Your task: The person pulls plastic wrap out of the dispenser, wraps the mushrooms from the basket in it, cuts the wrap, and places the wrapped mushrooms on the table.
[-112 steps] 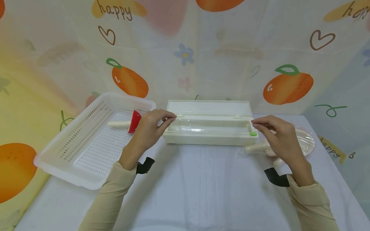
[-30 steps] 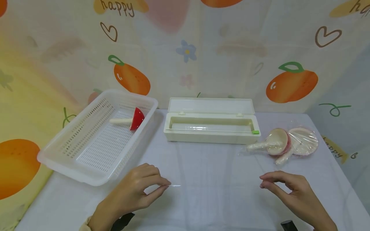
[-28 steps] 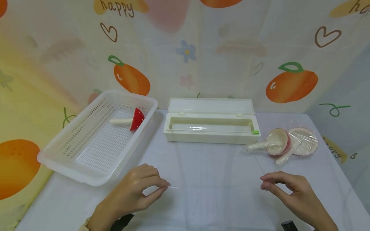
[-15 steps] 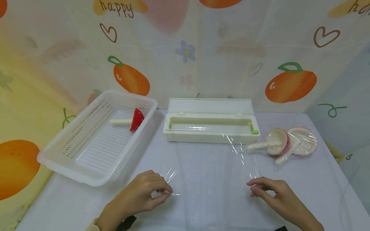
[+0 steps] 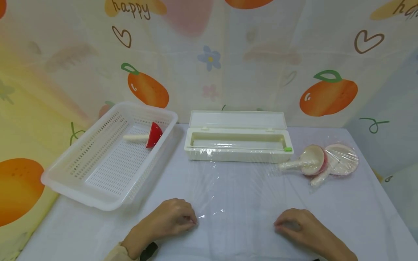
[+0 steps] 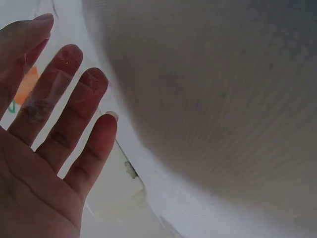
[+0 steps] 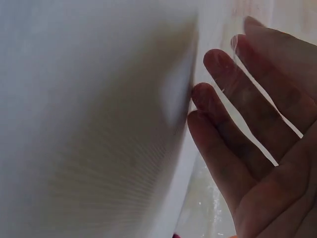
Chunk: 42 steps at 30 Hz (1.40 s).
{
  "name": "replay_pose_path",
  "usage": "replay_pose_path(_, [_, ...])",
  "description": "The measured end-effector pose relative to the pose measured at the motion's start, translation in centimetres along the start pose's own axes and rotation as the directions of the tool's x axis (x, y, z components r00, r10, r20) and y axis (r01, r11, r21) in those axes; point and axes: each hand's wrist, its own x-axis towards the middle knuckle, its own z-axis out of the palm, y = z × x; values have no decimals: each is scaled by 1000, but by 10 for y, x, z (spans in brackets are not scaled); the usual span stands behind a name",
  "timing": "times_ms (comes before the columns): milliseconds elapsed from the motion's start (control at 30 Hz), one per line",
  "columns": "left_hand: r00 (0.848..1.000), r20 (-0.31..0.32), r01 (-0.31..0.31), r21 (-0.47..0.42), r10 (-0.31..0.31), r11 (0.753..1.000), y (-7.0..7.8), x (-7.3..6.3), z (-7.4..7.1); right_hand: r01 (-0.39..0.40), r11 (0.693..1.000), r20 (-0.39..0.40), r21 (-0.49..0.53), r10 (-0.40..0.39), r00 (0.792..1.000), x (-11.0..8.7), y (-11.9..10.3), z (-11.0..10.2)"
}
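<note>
A transparent sheet of cling film [image 5: 236, 192] stretches from the open white cling film box [image 5: 240, 155] toward the front of the table. My left hand [image 5: 168, 219] pinches its near left corner between thumb and index finger. Its near right corner is pinched likewise by my right hand [image 5: 305, 230]. In the left wrist view, the other fingers [image 6: 64, 131] are extended, with clear film against them. The right wrist view also shows film over the fingers [image 7: 233, 94]. The box's lid is raised, and a green slider [image 5: 287, 149] sits at its right front edge.
At left stands a white perforated basket [image 5: 78, 192] holding a red-and-white ladle-shaped piece [image 5: 153, 135]. Two film-wrapped pieces with handles, a round one [image 5: 311, 159] and another [image 5: 343, 159], lie right of the box. A patterned cloth [image 5: 248, 79] hangs behind the table.
Both hands first moved from the box toward the table's front, drawing out film. Over the last second they lowered and came slightly closer together. The film now spreads visibly between box and hands.
</note>
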Motion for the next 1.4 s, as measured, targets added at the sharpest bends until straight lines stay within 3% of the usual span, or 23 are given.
replay_pose_path(167, [998, 59, 14, 40, -16, 999, 0, 1, 2, 44, 997, -36, -66, -46, 998, -1, 0, 5])
replay_pose_path(367, [992, 121, 10, 75, -19, 997, 3, 3, 1, 30, 986, -15, -161, -33, 999, -6, -2, 8])
replay_pose_path(567, [975, 191, 97, 76, -110, 992, 8, 0, -1, 55, 976, -53, -209, -67, 996, -7, -1, 11])
replay_pose_path(700, [975, 182, 122, 61, -131, 991, 9, 0, -2, 14, 975, -91, -222, -35, 995, -4, -4, 11])
replay_pose_path(900, [980, 167, 94, 69, -105, 993, 9, 2, -2, -41, 954, -110, -297, 9, 994, -5, 1, 10])
replay_pose_path(1067, [969, 205, 128, 54, -136, 990, 10, 2, -3, -115, 927, -104, -357, 83, 991, -12, 4, 8])
replay_pose_path(1233, [955, 241, 167, 50, -174, 985, 10, 1, -4, -149, 919, -97, -364, 122, 988, -16, 5, 8])
replay_pose_path(1400, [957, 232, 162, 78, -176, 984, 13, 0, -11, -182, 915, -81, -360, 164, 983, -19, 5, 8])
